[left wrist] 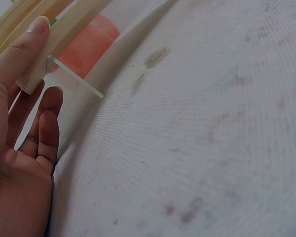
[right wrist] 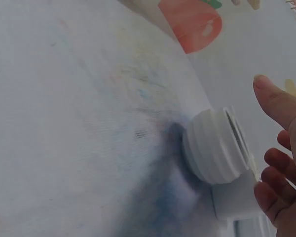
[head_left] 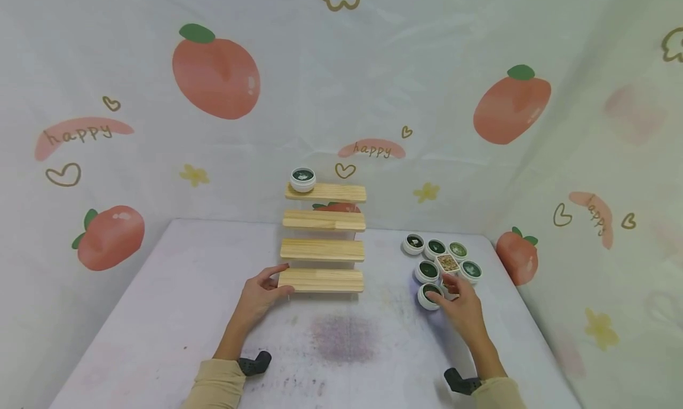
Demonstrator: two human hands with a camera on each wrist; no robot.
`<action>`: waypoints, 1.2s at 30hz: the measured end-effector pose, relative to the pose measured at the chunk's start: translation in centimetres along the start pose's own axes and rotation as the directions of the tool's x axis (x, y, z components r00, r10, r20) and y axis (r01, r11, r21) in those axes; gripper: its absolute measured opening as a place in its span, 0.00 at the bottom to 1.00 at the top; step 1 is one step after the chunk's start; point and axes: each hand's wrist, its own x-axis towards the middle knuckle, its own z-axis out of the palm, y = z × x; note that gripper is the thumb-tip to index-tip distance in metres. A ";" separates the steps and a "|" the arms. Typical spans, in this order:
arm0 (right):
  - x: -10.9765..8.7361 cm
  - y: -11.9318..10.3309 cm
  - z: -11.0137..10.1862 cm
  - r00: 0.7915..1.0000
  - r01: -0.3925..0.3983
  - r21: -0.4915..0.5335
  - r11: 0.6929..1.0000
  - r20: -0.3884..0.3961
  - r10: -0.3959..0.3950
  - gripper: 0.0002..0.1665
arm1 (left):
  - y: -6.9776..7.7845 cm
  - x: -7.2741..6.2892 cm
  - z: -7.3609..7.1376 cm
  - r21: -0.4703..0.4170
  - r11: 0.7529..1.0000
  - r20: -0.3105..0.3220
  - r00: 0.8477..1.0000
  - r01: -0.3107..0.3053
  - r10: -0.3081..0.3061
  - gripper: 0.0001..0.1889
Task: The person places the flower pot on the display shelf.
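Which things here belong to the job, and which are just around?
Seemingly the job:
wooden stepped shelf, left hand at its lowest step
round white pots, right hand at one
square white container

Just around:
fruit-printed backdrop
black wrist devices

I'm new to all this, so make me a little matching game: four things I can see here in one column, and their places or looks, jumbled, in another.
Column one
1. Left grip
2. Right grip
3. Square container
4. Lone pot

Column two
A. White-rimmed, with tan contents
B. On the highest wooden step
C. At the nearest round pot
D. At the left end of the lowest wooden step

Right pairs: 1-D, 2-C, 3-A, 4-B
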 end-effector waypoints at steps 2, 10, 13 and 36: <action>-0.2 -0.1 0.1 1.000 -0.028 -0.006 1.000 0.012 0.028 0.39 | 0.0 0.0 0.0 0.002 1.000 -0.003 1.000 -0.002 0.002 0.32; -0.6 0.8 1.3 0.997 -0.072 -0.043 0.996 0.015 0.073 0.44 | 0.2 0.0 0.0 -0.008 1.000 0.000 1.000 -0.008 0.008 0.31; -0.7 1.2 2.0 0.999 -0.038 -0.042 0.998 -0.031 0.037 0.44 | 0.2 0.1 0.0 -0.002 1.000 -0.001 1.000 -0.005 0.005 0.32; -1.4 1.4 3.6 0.996 -0.013 -0.019 1.000 -0.091 0.011 0.41 | 0.2 -0.4 0.1 0.003 1.000 -0.028 1.000 -0.001 0.001 0.31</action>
